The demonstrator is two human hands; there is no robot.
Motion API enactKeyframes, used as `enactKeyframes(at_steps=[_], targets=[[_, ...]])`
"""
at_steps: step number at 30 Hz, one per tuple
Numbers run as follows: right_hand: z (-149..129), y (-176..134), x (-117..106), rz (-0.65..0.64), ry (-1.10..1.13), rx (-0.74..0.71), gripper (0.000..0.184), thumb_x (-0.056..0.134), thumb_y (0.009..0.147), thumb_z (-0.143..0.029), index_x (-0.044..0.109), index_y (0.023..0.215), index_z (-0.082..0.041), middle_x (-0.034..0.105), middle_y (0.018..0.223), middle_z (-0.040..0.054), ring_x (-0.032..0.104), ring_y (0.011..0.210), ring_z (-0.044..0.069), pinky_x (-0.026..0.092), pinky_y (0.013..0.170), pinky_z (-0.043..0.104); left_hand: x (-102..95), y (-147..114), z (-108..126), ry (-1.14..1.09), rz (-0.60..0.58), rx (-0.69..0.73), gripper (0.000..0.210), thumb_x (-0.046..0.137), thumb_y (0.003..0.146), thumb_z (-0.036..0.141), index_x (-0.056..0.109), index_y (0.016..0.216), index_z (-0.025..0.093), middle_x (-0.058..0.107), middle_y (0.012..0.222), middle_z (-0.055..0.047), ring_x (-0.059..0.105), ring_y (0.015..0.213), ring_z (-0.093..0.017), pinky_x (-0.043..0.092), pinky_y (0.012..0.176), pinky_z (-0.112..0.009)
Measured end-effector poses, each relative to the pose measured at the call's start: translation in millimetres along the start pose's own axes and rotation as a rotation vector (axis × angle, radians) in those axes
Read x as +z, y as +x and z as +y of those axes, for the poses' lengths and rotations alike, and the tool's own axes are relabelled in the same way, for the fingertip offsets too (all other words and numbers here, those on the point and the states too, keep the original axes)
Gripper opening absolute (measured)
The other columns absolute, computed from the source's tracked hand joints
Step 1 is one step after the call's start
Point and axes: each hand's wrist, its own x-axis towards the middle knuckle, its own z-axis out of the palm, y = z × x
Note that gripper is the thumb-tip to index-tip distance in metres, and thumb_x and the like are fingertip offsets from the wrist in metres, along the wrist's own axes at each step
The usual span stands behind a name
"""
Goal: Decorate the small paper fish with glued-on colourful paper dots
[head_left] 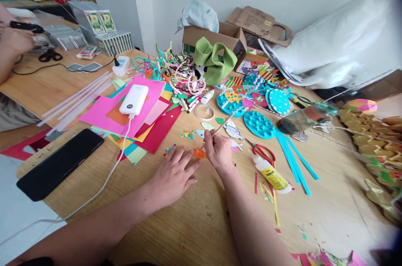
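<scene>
In my right hand [220, 151] is a thin wooden stick [226, 118], slanting up and right, its lower end at a small orange paper cutout [199, 153]. The stick's exact kind cannot be made out. My left hand [174, 176] lies on the table with fingers spread, fingertips beside the orange cutout. Just beyond the fingers sit a dotted paper cutout [170, 150], partly covered, and a patterned fish cutout [187, 134]. Paper fish [233, 129] lie past my right hand. Right of it are red-handled scissors [265, 153] and a glue bottle [272, 176] lying tilted against them.
Coloured paper sheets [160, 132] carry a white power bank [134, 99], its cable crossing the table. A black phone [61, 163] rests at the left edge. Blue discs [259, 124], a glass jar [307, 117] and a cardboard box [216, 40] stand farther back. Another person's hand [17, 40] shows far left.
</scene>
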Motion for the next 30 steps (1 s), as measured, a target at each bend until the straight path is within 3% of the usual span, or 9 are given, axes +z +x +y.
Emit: enactKeyframes(at_steps=[30], targets=[[-1.1,-1.0,1.5,-0.001,-0.004,-0.020,0.036,0.036,0.097,-0.035,0.042,0.064,-0.023,0.060,0.058,0.0037,0.058,0.049,0.014,0.037,0.050,0.025,-1.1,0.4,1.0,0.005,-0.014,-0.005,0.047,0.053,0.092,0.043,0.049,0.135,0.025,0.048,0.140,-0.010,0.036,0.131,-0.031,0.027,0.111,-0.052]])
